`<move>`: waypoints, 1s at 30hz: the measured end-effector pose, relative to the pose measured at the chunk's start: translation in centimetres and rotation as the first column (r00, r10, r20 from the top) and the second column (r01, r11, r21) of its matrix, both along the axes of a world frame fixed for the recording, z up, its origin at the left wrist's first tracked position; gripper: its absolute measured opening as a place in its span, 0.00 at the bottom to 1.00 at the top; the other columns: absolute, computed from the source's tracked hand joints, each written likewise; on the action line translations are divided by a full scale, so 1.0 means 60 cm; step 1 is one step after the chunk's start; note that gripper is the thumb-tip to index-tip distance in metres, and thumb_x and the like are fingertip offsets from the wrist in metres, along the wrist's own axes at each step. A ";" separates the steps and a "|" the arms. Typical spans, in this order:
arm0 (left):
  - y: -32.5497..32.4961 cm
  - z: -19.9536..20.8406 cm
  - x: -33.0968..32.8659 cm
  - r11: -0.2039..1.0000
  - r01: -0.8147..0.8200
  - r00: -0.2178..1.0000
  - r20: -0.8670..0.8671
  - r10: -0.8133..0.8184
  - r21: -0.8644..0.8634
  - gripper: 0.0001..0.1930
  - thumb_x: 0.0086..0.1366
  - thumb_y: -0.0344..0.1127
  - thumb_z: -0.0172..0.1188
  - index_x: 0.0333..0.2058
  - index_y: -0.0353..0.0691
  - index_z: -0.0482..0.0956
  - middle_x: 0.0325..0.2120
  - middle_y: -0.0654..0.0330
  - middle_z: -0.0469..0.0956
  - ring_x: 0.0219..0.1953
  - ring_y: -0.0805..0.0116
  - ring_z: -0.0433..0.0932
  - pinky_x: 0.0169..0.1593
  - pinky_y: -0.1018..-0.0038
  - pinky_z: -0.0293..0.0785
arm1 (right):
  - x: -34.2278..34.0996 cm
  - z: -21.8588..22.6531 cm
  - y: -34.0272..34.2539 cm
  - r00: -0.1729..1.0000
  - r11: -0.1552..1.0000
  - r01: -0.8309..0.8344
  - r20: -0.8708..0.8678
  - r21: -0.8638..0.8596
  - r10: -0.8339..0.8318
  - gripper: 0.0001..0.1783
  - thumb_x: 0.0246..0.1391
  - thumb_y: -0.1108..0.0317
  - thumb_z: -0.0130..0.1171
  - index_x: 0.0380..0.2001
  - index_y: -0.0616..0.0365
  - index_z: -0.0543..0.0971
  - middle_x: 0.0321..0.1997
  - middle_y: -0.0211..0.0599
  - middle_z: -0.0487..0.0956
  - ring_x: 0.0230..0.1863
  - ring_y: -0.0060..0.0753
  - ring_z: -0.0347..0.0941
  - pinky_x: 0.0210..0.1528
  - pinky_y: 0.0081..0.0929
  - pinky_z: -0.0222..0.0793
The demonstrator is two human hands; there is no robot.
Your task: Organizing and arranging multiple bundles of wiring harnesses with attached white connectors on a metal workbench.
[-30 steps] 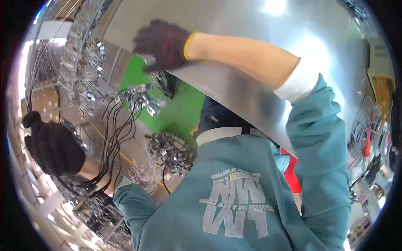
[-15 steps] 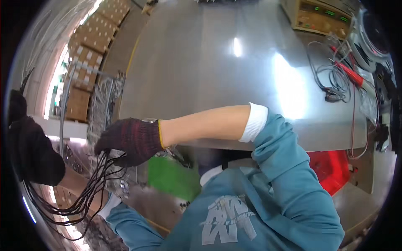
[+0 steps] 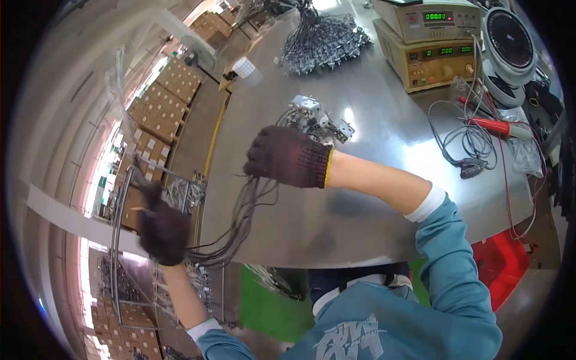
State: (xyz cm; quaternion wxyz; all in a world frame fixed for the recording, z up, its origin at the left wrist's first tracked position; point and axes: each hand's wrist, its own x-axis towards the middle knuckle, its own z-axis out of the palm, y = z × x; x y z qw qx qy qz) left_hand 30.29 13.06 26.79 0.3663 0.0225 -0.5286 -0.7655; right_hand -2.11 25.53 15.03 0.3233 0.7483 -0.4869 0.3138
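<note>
A bundle of thin black cables hangs in a sagging curve between my two dark-gloved hands. My right hand is closed round it above the metal table. Just beyond its knuckles, small silvery metal parts with grey wires gather in a cluster; whether they touch the table I cannot tell. Off the table's left edge, my left hand is closed on the other end of the cables, and dark ends stick up past it. Motion blurs its fingers.
A fanned heap of cables with metal ends lies at the table's far side. Instruments with green displays, a round dial device and a red-handled tool stand or lie right. A wire rack is at left, a green bin below.
My right hand has swung right and up over the table with the cables. My left hand has come rightward too. The view has shifted, revealing the far heap and the metal parts.
</note>
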 end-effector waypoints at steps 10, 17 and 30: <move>-0.054 -0.235 -0.141 0.823 0.019 0.531 0.703 0.473 -0.568 0.17 0.79 0.41 0.61 0.59 0.38 0.81 0.26 0.63 0.83 0.20 0.77 0.77 0.21 0.75 0.68 | -0.022 -0.206 -0.012 0.966 0.938 0.257 -0.086 0.231 -0.244 0.03 0.56 0.63 0.63 0.34 0.41 0.82 0.36 0.25 0.80 0.49 0.32 0.79 0.55 0.36 0.71; -0.234 -0.315 -0.121 0.126 -0.577 0.340 -0.097 0.935 -0.807 0.23 0.76 0.33 0.63 0.68 0.40 0.77 0.42 0.60 0.82 0.31 0.77 0.76 0.26 0.81 0.69 | -0.010 -0.204 -0.041 0.943 0.927 0.300 0.078 0.228 -0.324 0.05 0.62 0.63 0.59 0.38 0.43 0.83 0.39 0.24 0.81 0.51 0.31 0.78 0.53 0.35 0.71; -0.166 -0.334 -0.170 0.425 -0.414 0.472 0.209 0.857 -0.805 0.26 0.78 0.46 0.60 0.69 0.43 0.76 0.24 0.60 0.81 0.23 0.67 0.79 0.27 0.71 0.71 | -0.003 -0.248 -0.024 0.894 0.851 0.407 0.048 0.331 -0.446 0.06 0.56 0.63 0.61 0.36 0.48 0.80 0.37 0.28 0.79 0.48 0.39 0.75 0.50 0.39 0.72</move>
